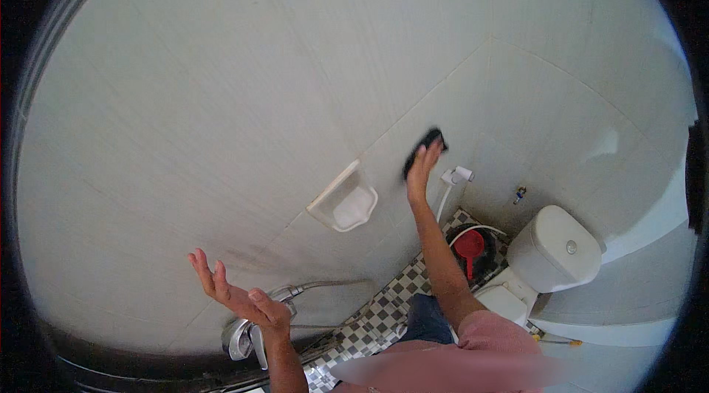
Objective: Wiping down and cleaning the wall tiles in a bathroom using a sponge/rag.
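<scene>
My right hand [422,164] is raised to the pale tiled wall, holding a black, oblong scrubber-like thing [430,134] up to the tiles. Motion blurs it, so whether it is a brush or a cloth does not show. Its fingers lie along the back of that thing. On the left, my left hand [240,297] is held up with fingers spread and nothing in it. Just beyond and below it is a chrome shower mixer [238,340], partly covered by the hand and forearm. Between my hands, a white soap dish [346,204] is fixed to the wall.
A white hand-spray [459,175] hangs in a wall holder right of my right hand. Below stands a dark bucket [484,264] with a red dipper [470,245]. A white toilet [557,249] is at the right; a small tap [520,194] is above it. The floor [399,293] is checkered.
</scene>
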The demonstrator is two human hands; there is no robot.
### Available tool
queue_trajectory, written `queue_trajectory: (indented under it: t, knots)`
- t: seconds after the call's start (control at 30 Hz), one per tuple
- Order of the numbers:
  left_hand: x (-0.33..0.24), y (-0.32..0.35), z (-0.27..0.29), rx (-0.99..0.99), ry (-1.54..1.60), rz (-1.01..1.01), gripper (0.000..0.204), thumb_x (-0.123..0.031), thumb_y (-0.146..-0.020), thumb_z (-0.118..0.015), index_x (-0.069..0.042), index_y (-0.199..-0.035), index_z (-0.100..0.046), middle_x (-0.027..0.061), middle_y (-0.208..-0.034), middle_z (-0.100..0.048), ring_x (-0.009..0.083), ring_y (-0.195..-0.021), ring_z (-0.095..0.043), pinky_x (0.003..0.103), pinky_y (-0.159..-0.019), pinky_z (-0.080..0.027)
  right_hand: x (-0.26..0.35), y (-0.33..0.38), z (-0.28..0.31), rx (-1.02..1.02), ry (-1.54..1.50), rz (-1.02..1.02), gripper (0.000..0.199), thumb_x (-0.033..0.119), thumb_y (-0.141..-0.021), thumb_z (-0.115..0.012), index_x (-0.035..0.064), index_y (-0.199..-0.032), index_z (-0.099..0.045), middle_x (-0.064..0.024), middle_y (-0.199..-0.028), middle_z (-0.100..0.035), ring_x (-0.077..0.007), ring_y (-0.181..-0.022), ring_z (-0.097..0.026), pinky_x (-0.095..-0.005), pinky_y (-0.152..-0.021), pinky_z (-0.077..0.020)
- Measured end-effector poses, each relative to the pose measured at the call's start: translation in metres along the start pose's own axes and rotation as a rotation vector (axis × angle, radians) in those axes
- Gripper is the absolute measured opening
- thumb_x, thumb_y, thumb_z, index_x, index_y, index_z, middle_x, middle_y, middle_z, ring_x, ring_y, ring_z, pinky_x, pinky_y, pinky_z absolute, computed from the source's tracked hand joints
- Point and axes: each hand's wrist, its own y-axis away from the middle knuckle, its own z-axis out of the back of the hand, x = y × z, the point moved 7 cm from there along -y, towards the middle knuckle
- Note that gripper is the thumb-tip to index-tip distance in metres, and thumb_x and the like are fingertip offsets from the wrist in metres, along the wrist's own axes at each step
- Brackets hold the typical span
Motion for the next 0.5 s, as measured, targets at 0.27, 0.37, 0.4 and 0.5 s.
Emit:
queue_trajectory:
  t: [0.27, 0.37, 0.4, 0.5]
  knots:
    - [-0.029, -0.026, -0.056, -0.051, 0.113, -0.049, 0.047, -0.040, -0.095, -0.032, -0.006, -0.128, -0.035, 0.0206, -0.140, -0.029, 0.0361, -0.132, -0.025, 0.053, -0.108, -0.016, 0.076, -0.101, 0.019, -0.106, 0.053, 0.206, 0.059, 0.039, -0.096, -0.034, 0.0056, -0.143, -0.018, -0.0215, -0.148, -0.012, -0.0376, -0.137, -0.008, -0.0447, -0.110, -0.0074]
    - [-0.038, -0.035, -0.081, -0.052, 0.103, -0.059, 0.048, -0.040, -0.095, -0.032, -0.006, -0.129, -0.034, 0.0208, -0.141, -0.028, 0.0359, -0.133, -0.024, 0.054, -0.109, -0.015, -0.011, -0.097, 0.026, -0.222, 0.020, -0.118, 0.061, 0.043, -0.096, -0.032, 0.0046, -0.142, -0.021, -0.0234, -0.146, -0.018, -0.0374, -0.135, -0.017, -0.0435, -0.110, -0.0118]
    - [-0.042, -0.039, -0.088, -0.064, 0.076, -0.088, 0.048, -0.039, -0.095, -0.033, -0.006, -0.130, -0.034, 0.0210, -0.141, -0.027, 0.0357, -0.133, -0.023, 0.054, -0.109, -0.014, -0.034, -0.101, 0.025, -0.222, 0.019, -0.114, 0.061, 0.043, -0.096, -0.032, 0.0046, -0.142, -0.021, -0.0234, -0.146, -0.018, -0.0374, -0.135, -0.017, -0.0435, -0.110, -0.0118]
    - [-0.049, -0.050, -0.100, -0.107, 0.025, -0.124, 0.050, -0.040, -0.094, -0.033, -0.008, -0.133, -0.032, 0.0200, -0.143, -0.025, 0.0366, -0.135, -0.019, 0.055, -0.109, -0.011, -0.108, -0.128, 0.039, -0.266, -0.077, -0.302, 0.061, 0.043, -0.096, -0.032, 0.0042, -0.141, -0.022, -0.0230, -0.144, -0.024, -0.0373, -0.131, -0.025, -0.0436, -0.108, -0.0175]
